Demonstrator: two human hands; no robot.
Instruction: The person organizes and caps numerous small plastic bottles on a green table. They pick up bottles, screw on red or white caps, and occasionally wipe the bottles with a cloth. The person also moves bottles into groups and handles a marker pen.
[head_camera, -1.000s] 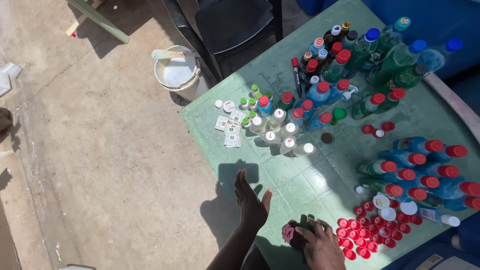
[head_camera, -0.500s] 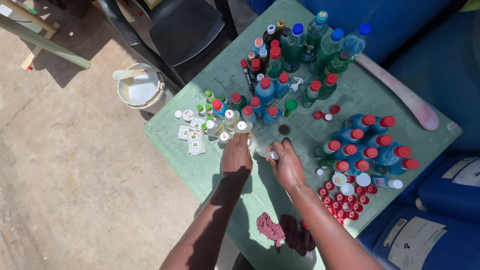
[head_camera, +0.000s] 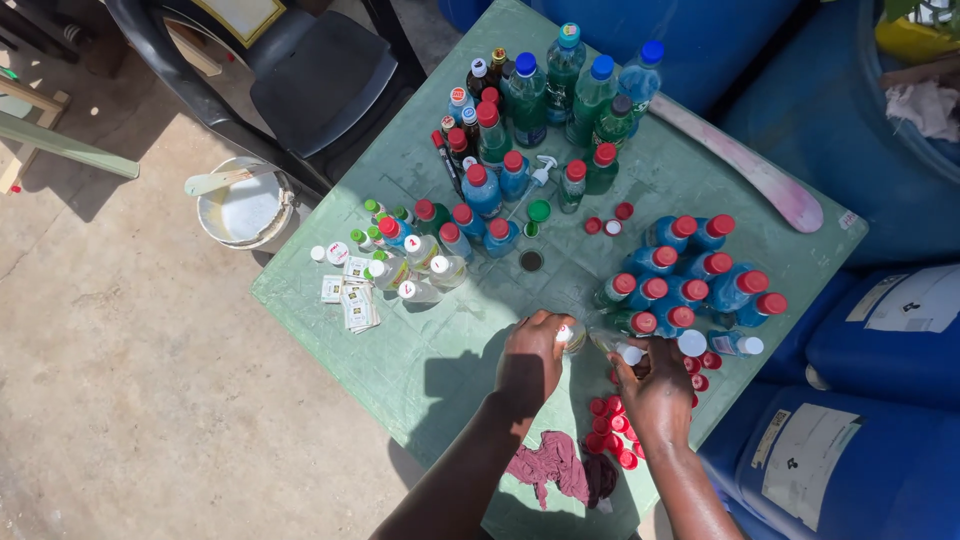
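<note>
My left hand (head_camera: 533, 358) is closed over a small clear bottle (head_camera: 571, 336) near the front of the green plastic table (head_camera: 430, 350). Beside it, my right hand (head_camera: 660, 385) grips another clear bottle with a white cap (head_camera: 622, 350), tilted toward the left hand. Both hands sit just in front of a cluster of blue bottles with red caps (head_camera: 690, 275) lying on their sides. Loose red caps (head_camera: 612, 430) are scattered under my right wrist. A crumpled maroon cloth (head_camera: 555, 465) lies between my forearms.
Upright green and blue bottles (head_camera: 540, 110) crowd the table's far side; small clear bottles (head_camera: 420, 260) and paper labels (head_camera: 355, 300) lie at the left. A long pink-and-white blade (head_camera: 760, 170) lies at the right edge. Blue drums (head_camera: 860, 440), a black chair (head_camera: 310, 80) and a white bucket (head_camera: 245, 205) surround the table.
Both hands have drawn back from the small bottles at mid-table toward the near right edge, each now holding a small bottle. The view has also shifted.
</note>
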